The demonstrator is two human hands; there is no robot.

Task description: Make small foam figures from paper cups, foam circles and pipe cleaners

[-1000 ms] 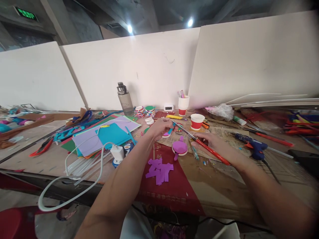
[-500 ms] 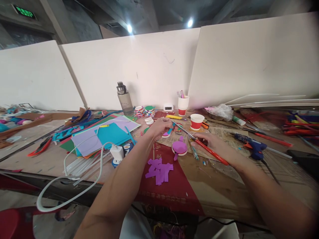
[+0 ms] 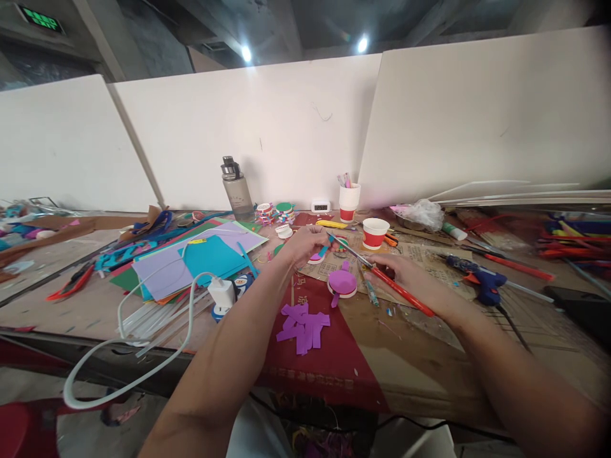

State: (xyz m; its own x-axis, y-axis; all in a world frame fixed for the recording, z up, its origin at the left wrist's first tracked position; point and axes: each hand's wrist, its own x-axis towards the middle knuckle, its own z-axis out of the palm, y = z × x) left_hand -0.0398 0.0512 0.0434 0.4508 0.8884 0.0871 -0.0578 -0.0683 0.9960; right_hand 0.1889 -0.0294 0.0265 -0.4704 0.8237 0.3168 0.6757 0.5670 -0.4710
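Note:
My left hand (image 3: 305, 243) pinches a small blue foam strip (image 3: 323, 250) over a pink-and-white round piece on the table. My right hand (image 3: 405, 275) grips red-handled scissors (image 3: 382, 277), whose blades reach left to the strip. Just below the blades sits a purple foam disc on a white ring (image 3: 342, 282). A heap of purple foam scraps (image 3: 302, 323) lies on the red cloth nearer to me.
A stack of coloured foam sheets (image 3: 191, 257), a white charger with cable (image 3: 220, 292) and a grey water bottle (image 3: 235, 189) are on the left. Red-and-white paper cups (image 3: 373, 232) stand behind the hands. A blue glue gun (image 3: 482, 281) lies at right. White boards wall the back.
Both hands hold their places; the scissor tips stay at the blue strip. The view has shifted slightly.

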